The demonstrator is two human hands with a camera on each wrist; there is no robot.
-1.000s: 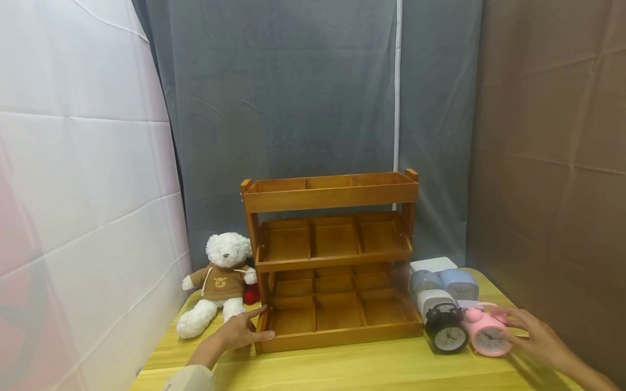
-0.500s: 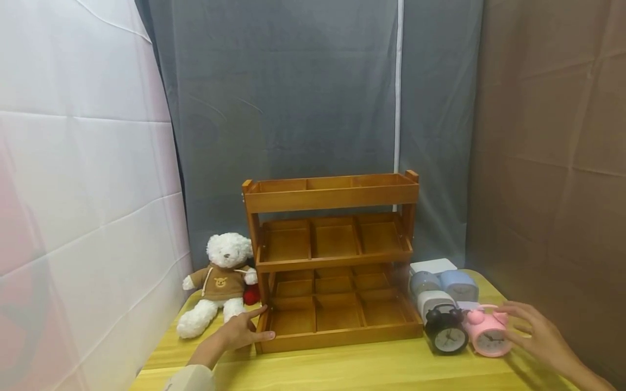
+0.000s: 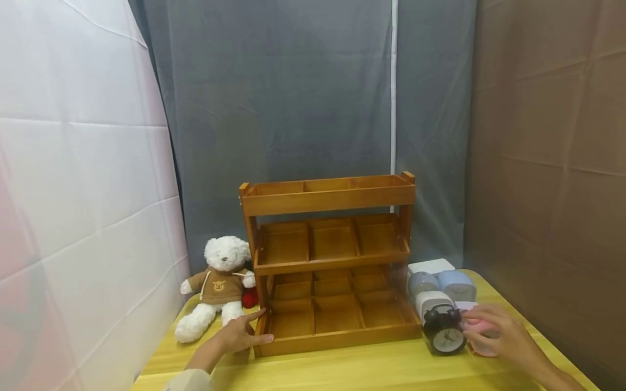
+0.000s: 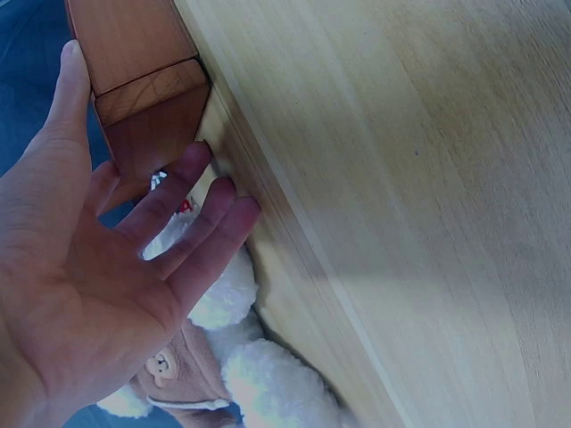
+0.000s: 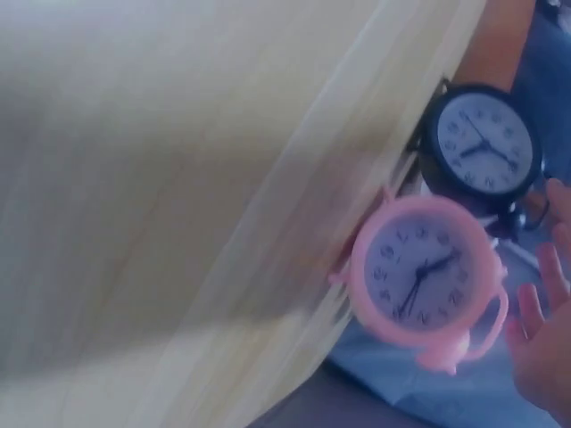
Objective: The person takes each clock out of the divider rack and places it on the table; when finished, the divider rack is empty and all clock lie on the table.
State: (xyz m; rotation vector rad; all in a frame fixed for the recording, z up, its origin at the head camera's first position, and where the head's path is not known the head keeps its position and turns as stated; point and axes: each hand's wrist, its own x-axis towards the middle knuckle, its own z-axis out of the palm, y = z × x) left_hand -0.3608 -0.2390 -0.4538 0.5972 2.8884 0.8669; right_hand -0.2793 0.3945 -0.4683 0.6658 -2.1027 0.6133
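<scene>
A brown wooden tiered shelf [image 3: 337, 338] with divided compartments stands mid-table. My left hand [image 3: 237, 334] touches its lower left front corner, thumb against the front and index finger along the side. In the left wrist view the other fingers [image 4: 201, 236] extend loosely below the wood. My right hand [image 3: 508, 339] reaches over the pink twin-bell alarm clock [image 5: 364, 294], hiding much of it in the head view. Its fingertips are near the black alarm clock [image 3: 447, 341]. The right wrist view shows these fingers [image 5: 531, 308] loosely extended, beside the clocks' handles, holding nothing.
Behind the two alarm clocks stand a white clock [image 3: 430, 302], a grey rounded one [image 3: 423, 282], a blue one [image 3: 458, 286] and a white box [image 3: 431, 266]. A white teddy bear [image 3: 220, 285] sits left of the shelf, a red object [image 3: 250, 297] beside it.
My right hand has moved left from the pink clock's right side, over its front towards the black clock. The left hand stays at the shelf corner. The head view has shifted slightly.
</scene>
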